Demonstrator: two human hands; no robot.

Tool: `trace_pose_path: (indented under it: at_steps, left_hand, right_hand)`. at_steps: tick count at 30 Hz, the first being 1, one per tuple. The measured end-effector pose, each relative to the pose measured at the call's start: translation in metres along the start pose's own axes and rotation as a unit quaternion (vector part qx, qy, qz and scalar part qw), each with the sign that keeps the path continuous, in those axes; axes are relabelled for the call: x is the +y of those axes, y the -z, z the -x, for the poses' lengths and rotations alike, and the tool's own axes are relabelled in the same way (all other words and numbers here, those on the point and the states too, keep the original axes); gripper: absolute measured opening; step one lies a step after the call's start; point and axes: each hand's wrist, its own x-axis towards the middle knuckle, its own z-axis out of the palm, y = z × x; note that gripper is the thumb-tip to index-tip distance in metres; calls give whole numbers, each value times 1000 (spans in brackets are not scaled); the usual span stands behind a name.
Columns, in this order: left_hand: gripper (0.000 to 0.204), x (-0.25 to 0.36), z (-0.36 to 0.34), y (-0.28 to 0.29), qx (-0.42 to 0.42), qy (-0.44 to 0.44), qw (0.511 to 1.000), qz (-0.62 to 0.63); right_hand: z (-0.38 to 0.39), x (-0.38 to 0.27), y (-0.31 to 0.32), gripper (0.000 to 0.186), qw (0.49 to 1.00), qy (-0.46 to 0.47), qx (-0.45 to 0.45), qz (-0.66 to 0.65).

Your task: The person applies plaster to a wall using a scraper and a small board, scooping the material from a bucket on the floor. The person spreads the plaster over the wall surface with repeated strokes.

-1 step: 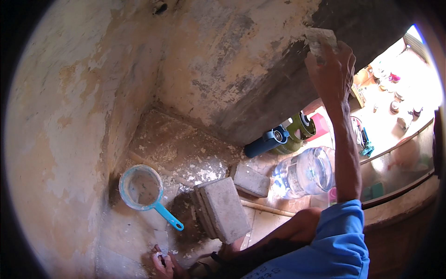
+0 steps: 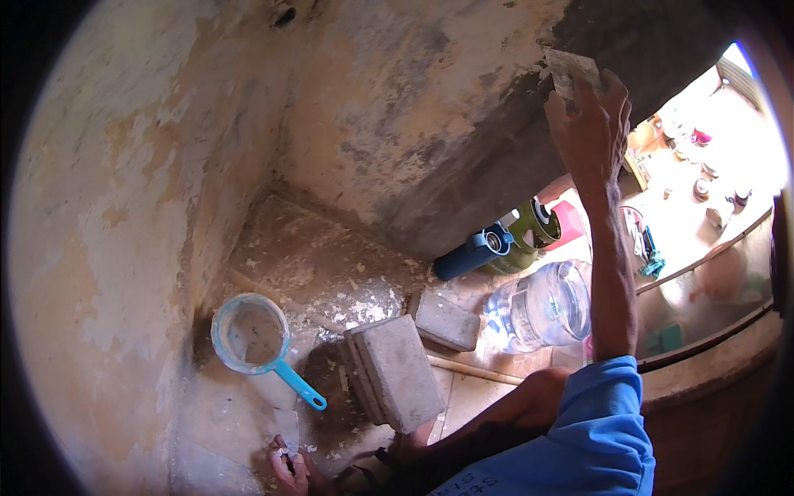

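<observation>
My right hand (image 2: 589,120), at the upper right, grips a flat, pale scraper (image 2: 571,66) and holds it against the wall (image 2: 389,107). The wall there is patchy, with peeling tan paint and a dark grey area. Low in the picture, my left hand (image 2: 288,469) is closed around a putty knife with a thin grey blade (image 2: 287,425); its handle is mostly hidden. Beyond that hand, a blue dipper (image 2: 251,334) with a long handle stands on the floor, pale paste smeared inside it.
Concrete blocks (image 2: 402,372) stand in front of me, with another block (image 2: 447,321) behind. A clear water jug (image 2: 542,307) lies on its side near a dark blue cylinder (image 2: 471,255) and a green gas cylinder (image 2: 521,246). Paint flakes (image 2: 372,307) litter the floor.
The scraper under my right hand has tilted slightly against the wall, and my right forearm has shifted a little to the left. My left hand has not visibly moved.
</observation>
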Motion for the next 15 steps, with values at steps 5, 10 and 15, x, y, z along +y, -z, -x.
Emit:
trace_pose_path:
  at_steps: [5,10,15]
  left_hand:
    - [32,0,-2,1,5,-2,1000,-1]
    - [32,-1,-7,0,8,-5,1000,-6]
    - [32,1,-10,-1,10,-6,1000,-10]
  right_hand:
    - [12,8,4,51,997,62,16,-51]
    - [12,13,4,61,976,216,-5,-29]
    - [6,14,-7,67,960,270,-58,-42]
